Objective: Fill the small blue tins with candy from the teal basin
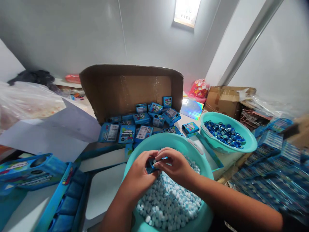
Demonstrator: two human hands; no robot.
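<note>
Both my hands meet over a turquoise basin (205, 161) filled with small white and pale-blue candies (169, 196). My left hand (141, 167) curls around a small blue container (151, 163), mostly hidden by the fingers. On its right side, my right hand (177, 166) is closed, with thumb and fingertips pinched together at the container's top. Whatever those fingertips pinch is too small to make out. Just behind the basin lie several blue candy boxes (126, 134) printed "Caramelo Macizo".
An upturned cardboard box (145, 83) stands behind the heap. To the right, another turquoise basin (251, 141) holds shiny blue round pieces (224, 133). Stacked blue packs (267, 170) fill the far right. On the left are a blue display box (36, 170) and white paper (53, 129).
</note>
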